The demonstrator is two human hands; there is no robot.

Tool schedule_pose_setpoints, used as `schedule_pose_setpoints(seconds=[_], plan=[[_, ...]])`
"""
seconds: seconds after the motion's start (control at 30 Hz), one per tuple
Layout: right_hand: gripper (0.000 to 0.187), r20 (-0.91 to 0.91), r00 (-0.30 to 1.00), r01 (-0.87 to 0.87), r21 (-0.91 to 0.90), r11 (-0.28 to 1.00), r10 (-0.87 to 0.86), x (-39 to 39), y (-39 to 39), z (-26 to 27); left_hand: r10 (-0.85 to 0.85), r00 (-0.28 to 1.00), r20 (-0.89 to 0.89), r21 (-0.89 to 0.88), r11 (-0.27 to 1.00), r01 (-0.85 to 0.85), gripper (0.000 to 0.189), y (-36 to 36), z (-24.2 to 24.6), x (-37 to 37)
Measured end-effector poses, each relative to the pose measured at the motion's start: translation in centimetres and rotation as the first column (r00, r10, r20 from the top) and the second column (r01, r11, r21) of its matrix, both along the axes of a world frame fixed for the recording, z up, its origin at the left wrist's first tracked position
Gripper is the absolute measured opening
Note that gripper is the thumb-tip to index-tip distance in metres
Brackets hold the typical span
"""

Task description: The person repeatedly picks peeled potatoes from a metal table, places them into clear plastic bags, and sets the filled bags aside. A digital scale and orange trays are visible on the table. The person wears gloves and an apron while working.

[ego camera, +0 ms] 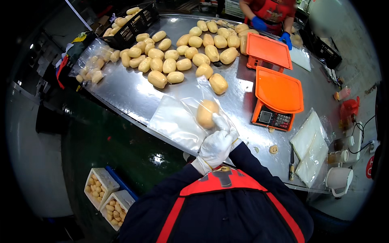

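Note:
A peeled lotus root segment (pixel 207 114) lies inside a clear plastic bag near the table's front edge. My right hand (pixel 226 126), in a white glove, holds the bag's edge at the lower right of the root, with a finger against it. Crossed close against it is my left hand (pixel 214 148), also white-gloved, at the bag's mouth; its fingertips are partly hidden. A stack of clear plastic bags (pixel 174 121) lies flat to the left. Farther back, many lotus root segments (pixel 156 65) are spread over the metal table (pixel 127 97).
Two orange scales (pixel 279 89) (pixel 269 51) stand right of the bag. A knife (pixel 292 164) and packs of bags (pixel 311 148) lie at the far right. A black crate (pixel 133 29) stands back left. Across the table is a co-worker with blue gloves (pixel 259 23). White boxes (pixel 101 188) stand on the floor.

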State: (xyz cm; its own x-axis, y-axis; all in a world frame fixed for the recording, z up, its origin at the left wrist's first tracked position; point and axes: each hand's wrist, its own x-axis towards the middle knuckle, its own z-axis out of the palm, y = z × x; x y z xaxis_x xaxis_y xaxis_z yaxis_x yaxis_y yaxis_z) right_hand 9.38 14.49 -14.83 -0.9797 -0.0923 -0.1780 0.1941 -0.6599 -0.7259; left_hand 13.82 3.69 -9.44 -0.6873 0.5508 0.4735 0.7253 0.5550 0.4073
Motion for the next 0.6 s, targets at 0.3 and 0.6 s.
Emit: schedule_pose_setpoints(seconds=[0.3, 0.6], plan=[[0.056, -0.118, 0.993, 0.014, -0.128, 0.992, -0.029, 0.6, -1.5, 3.8, 0.004, 0.99, 0.144, 0.17, 0.985, -0.029, 0.027, 0.1, 0.5, 0.4], [0.053, -0.025, 0.998, 0.05, -0.323, 0.945, -0.061, -0.9, -3.8, 3.4, -0.076, 0.962, 0.262, 0.308, 0.951, -0.009, 0.023, -2.0, -0.9, -0.4]])
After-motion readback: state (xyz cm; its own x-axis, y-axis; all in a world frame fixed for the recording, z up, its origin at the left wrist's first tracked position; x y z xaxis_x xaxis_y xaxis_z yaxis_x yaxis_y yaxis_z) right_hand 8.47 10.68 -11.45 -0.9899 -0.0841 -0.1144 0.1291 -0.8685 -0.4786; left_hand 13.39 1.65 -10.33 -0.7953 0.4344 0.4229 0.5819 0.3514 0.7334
